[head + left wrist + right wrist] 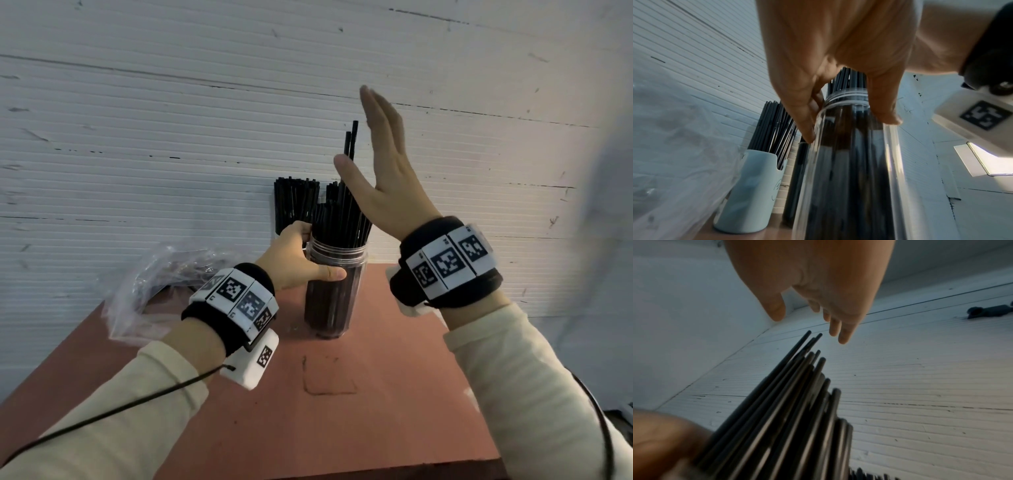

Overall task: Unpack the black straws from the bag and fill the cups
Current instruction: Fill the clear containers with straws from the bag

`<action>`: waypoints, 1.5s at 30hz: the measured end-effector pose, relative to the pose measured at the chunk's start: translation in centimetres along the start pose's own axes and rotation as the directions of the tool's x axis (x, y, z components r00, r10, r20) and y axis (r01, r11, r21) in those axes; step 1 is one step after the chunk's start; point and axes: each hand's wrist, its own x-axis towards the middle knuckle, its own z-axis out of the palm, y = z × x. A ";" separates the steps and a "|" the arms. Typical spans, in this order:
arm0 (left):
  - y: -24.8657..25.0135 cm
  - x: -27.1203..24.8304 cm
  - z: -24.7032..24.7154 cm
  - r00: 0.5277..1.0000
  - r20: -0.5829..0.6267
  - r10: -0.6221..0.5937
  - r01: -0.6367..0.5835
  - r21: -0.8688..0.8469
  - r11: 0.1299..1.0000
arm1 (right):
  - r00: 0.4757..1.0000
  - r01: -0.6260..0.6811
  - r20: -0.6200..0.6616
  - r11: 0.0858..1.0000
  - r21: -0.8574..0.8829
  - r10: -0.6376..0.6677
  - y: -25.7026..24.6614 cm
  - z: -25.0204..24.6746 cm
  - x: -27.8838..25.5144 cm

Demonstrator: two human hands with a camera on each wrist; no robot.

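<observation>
your left hand (301,260) is wrapped around the clear cup (334,294) near its threaded rim, thumb across the front, holding it upright on the reddish table (394,394). the black straws (342,219) stand nearly vertical in it, and a couple (352,140) poke up well above the rest. those tall ones are the whole story: they sit just left of your right hand (387,164), beside the palm, long axis pointing up. that hand is raised flat, fingers straight and together, thumb out, holding nothing, edge toward you. it's the nearer hand, so i'd guess it taps them down from above. the plastic bag (150,284) lies crumpled at left, and a pale blue cup (754,186) behind is already full.
</observation>
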 end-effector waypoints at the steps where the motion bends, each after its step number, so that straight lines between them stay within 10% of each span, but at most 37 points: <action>1: 0.0 0.0 0.0 1.000 -0.002 -0.001 0.001 -0.003 1.000 | 1.000 0.016 0.014 0.999 -0.028 -0.016 0.0 0.0 0.6; 19: 0.1 -0.6 0.2 0.999 -0.033 -0.011 0.012 0.015 1.000 | 0.987 -0.055 0.139 0.976 -0.212 0.086 0.5 2.5 -3.4; 45: -0.4 -2.3 -1.4 0.999 0.018 -0.035 0.033 0.082 0.996 | 0.991 -0.099 -0.095 0.989 -0.111 0.089 -1.0 3.2 -4.0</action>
